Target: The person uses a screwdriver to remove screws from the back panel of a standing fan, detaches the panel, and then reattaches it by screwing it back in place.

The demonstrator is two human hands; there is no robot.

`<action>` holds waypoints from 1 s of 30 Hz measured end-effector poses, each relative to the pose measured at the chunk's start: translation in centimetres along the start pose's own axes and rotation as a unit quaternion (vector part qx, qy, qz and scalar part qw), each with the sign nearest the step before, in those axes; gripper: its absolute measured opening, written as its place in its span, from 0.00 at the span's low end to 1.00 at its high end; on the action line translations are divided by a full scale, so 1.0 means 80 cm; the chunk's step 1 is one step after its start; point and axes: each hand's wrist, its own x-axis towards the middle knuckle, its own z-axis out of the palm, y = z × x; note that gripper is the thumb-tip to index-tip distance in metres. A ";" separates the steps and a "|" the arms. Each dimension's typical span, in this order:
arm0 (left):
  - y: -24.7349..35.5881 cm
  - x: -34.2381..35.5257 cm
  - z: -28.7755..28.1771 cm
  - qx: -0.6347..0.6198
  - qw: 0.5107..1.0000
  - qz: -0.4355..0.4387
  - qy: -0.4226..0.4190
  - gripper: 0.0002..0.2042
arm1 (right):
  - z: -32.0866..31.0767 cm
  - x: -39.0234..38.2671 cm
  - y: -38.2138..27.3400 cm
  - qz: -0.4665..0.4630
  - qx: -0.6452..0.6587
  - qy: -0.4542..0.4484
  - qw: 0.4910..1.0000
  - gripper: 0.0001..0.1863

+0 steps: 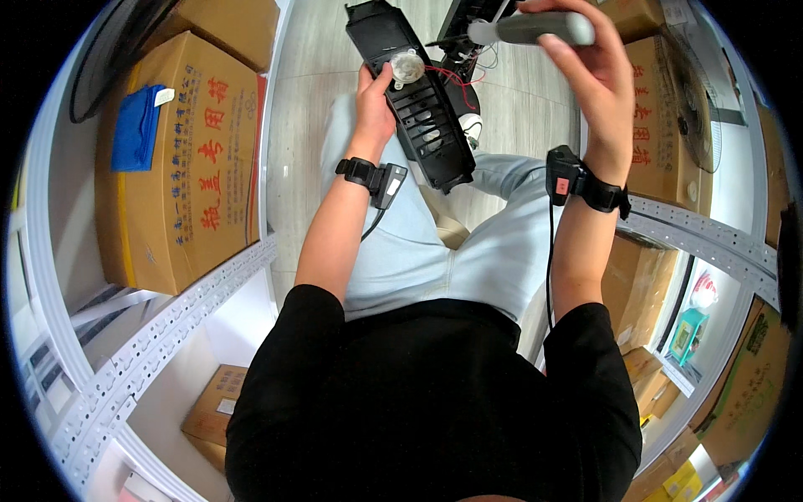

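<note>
Both are full: my right hand (604, 88) grips a grey-handled tool (525, 30), my left hand (375, 113) holds a long black housing (393, 33) above my legs (401, 259), thumb (384, 77) beside its round silvery part (407, 67). Red wires (454, 75) trail just beyond, near a second black part (460, 43); brown cartons (188, 167) flank me.

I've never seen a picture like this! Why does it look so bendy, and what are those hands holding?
No robot here, just a person! A wide camera worn on their head looks down, so straight edges bend near the rim. The left hand holds a long black casing with slots. The right hand holds a tool with a thick grey handle. Black straps circle both wrists. A blue cloth is on a cardboard box at left.
</note>
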 end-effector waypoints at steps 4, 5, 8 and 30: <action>-0.001 0.005 0.002 -0.039 0.999 0.000 0.032 0.15 | -0.041 -0.042 0.025 -0.045 0.037 0.212 0.975 0.20; 0.000 0.005 0.002 -0.049 0.998 0.002 0.038 0.16 | -0.048 -0.047 0.040 -0.084 0.103 0.256 0.958 0.20; 0.003 0.010 0.000 -0.054 0.997 0.006 0.051 0.19 | -0.070 -0.071 0.092 0.003 0.204 0.371 0.906 0.18; 0.011 0.006 0.006 -0.046 0.992 -0.061 0.098 0.23 | -0.045 -0.085 0.426 0.520 0.169 0.151 0.824 0.24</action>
